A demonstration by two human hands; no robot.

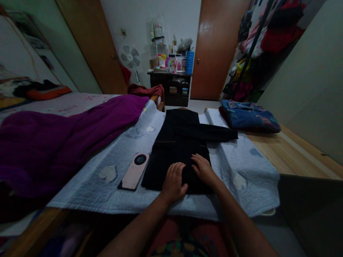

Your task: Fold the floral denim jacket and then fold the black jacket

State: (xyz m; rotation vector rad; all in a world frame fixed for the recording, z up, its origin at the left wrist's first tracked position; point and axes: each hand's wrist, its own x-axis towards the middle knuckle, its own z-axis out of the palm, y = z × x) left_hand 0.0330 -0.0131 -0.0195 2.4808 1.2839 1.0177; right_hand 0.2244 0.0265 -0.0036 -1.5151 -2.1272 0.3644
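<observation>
A black long-sleeved garment [184, 125] lies partly folded on the pale blue quilted cover [115, 194]. One sleeve stretches out to the right, and the near part is doubled over into a flat block. My left hand [174, 181] rests flat on this near part, fingers stretched forward and thumb apart. On its right side lies my right hand [203, 169], also flat, with the fingers pointing forward and left. Neither hand grips the cloth. Left of the garment is a pink phone [134, 171] with a round black camera ring, on a dark thing seen only at its edges.
A folded blue patterned garment [249, 116] lies on top of dark red cloth at the right, beside a wooden surface [268, 150]. Purple cloth [66, 142] covers the left side. Farther back stand a fan [130, 57] and a dark shelf [170, 87]; clothes [281, 39] hang at the upper right.
</observation>
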